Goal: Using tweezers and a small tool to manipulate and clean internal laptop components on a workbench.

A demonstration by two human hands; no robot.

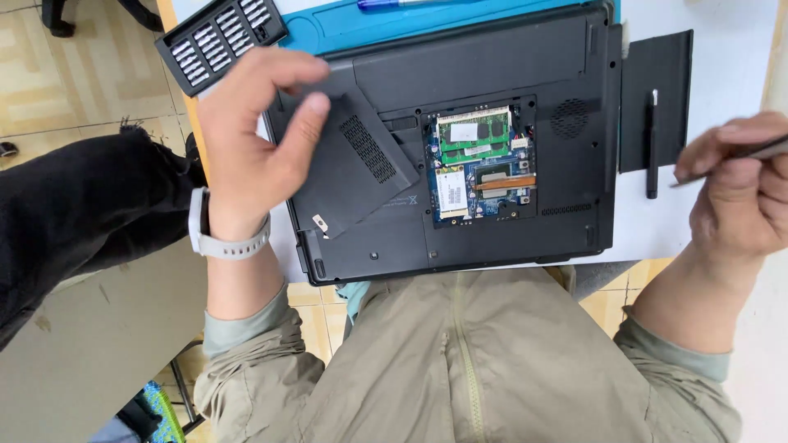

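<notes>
The left hand [254, 139] should keep its pinch on the access cover [353, 168] and lift it flat off the laptop [492, 238] (the circuit boards [480, 164] lie bare), while the right hand [739, 193] grips a thin tool [759, 152].

The laptop [492, 164] underside is matt black plastic, smooth with a faint sheen. The cover panel [361, 168] gripped by the left hand [254, 139] is the same matt plastic (with a perforated vent patch). Exposed circuit boards [480, 164] look glossy green and blue. The tool [739, 160] in the right hand [739, 197] looks metallic. The mat [369, 25] is smooth blue, rubbery; the jacket [468, 361] is soft beige cloth.
</notes>
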